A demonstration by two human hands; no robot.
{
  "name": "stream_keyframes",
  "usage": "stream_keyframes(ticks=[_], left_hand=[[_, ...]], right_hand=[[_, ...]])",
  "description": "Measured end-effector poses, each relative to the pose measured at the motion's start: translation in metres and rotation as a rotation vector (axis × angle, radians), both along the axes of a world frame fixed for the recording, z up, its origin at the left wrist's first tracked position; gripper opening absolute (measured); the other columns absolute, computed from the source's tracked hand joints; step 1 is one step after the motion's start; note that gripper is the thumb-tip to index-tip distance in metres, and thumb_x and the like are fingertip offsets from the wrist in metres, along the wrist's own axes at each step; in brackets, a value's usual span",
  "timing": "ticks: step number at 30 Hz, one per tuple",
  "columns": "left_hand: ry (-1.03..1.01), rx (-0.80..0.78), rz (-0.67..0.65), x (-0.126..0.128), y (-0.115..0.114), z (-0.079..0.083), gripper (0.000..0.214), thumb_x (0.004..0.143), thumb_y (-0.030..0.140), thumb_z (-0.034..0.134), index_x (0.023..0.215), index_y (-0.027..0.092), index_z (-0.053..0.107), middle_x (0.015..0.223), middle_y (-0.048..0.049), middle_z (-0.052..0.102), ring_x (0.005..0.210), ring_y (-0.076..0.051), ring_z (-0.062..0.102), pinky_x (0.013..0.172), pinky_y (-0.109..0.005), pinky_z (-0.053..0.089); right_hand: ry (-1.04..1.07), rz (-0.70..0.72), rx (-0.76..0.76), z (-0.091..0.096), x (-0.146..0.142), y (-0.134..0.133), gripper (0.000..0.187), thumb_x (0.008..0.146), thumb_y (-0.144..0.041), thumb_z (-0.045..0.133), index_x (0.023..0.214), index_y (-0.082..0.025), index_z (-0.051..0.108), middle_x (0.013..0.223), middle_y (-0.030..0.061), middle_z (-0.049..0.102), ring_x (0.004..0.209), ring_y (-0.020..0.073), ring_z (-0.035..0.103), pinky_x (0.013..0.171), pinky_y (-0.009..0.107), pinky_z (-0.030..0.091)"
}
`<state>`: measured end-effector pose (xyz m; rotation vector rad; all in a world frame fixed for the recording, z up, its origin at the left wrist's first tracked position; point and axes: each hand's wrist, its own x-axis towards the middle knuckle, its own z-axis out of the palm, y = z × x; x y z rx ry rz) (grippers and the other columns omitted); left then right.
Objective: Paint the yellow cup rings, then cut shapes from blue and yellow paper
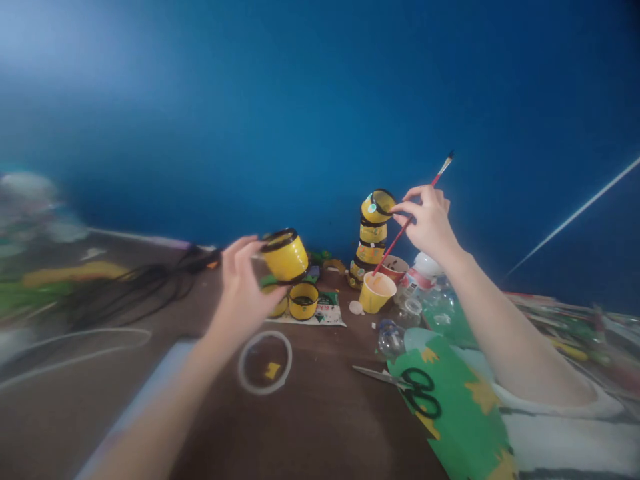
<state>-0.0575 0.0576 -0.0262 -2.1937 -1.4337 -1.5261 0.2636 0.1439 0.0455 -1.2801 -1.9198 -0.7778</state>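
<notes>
Before a blue wall [250,100], the left hand [243,287] is clasping a glossy yellow, black-rimmed cylinder [287,260] above the dark brown bench [320,427], while the right hand [431,223], its grip unclear, is touching the far yellow-and-black stack [371,253] to the right.

Stack [373,233] behind cup [371,301], scissors [403,383] partly on paper [463,413]

At centre frame, we find a black-rimmed yellow cylinder [290,258] with a glossy, plastic-looking finish. Right of centre, a slim red-handled paintbrush [399,238] shows a shiny, metallic-looking ferrule [445,164]. At lower right, we note black-handled scissors [400,382] with smooth metal blades [373,374], on a flat, matt green paper sheet [463,413]. The dark-brown tabletop [320,427], lower centre, appears smooth and dull.
</notes>
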Motion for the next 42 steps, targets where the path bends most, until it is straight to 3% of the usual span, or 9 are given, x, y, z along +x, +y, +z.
stream_keyframes(ticks=[10,16,26,35,42], left_hand=[[0.026,-0.003,0.017,0.001,-0.001,-0.001,0.076,0.06,0.014,0.073,0.12,0.023,0.027,0.127,-0.016,0.032,0.121,-0.033,0.038,0.098,-0.055,0.04],[-0.007,-0.002,-0.013,0.001,-0.001,-0.001,0.076,0.06,0.013,0.073,0.119,0.026,0.029,0.127,-0.0126,0.032,0.122,-0.031,0.037,0.099,-0.054,0.04],[0.003,-0.007,-0.013,0.0,-0.002,-0.003,0.076,0.061,0.015,0.073,0.121,0.025,0.027,0.129,-0.0138,0.031,0.123,-0.031,0.037,0.099,-0.054,0.04],[0.015,0.03,-0.013,0.0,-0.001,-0.002,0.076,0.06,0.013,0.073,0.12,0.026,0.028,0.126,-0.0122,0.033,0.122,-0.03,0.038,0.099,-0.054,0.04],[0.053,0.016,0.024,0.0,-0.001,-0.001,0.076,0.061,0.017,0.074,0.12,0.023,0.027,0.126,-0.015,0.033,0.121,-0.032,0.037,0.096,-0.053,0.043]], right_hand=[[-0.035,0.01,-0.008,0.019,0.004,0.007,0.009,0.081,-0.02,0.058,0.075,-0.024,0.065,0.103,0.0097,0.053,0.1,0.0341,0.048,0.077,0.051,0.042],[-0.093,-0.014,-0.016,0.027,0.007,0.011,0.011,0.082,-0.019,0.055,0.08,-0.024,0.065,0.106,0.0098,0.052,0.102,0.0342,0.048,0.077,0.051,0.043],[-0.213,-0.019,-0.032,0.033,0.0,0.013,0.014,0.08,-0.015,0.054,0.079,-0.023,0.066,0.107,0.0102,0.052,0.101,0.0343,0.047,0.076,0.052,0.043],[-0.182,0.042,-0.104,0.03,-0.005,0.014,0.015,0.079,-0.011,0.055,0.079,-0.021,0.066,0.107,0.0103,0.052,0.103,0.0365,0.046,0.077,0.055,0.041],[-0.232,0.009,-0.109,0.029,-0.003,0.009,0.018,0.085,-0.017,0.05,0.085,-0.021,0.068,0.108,0.0114,0.053,0.102,0.0357,0.047,0.075,0.053,0.044]])
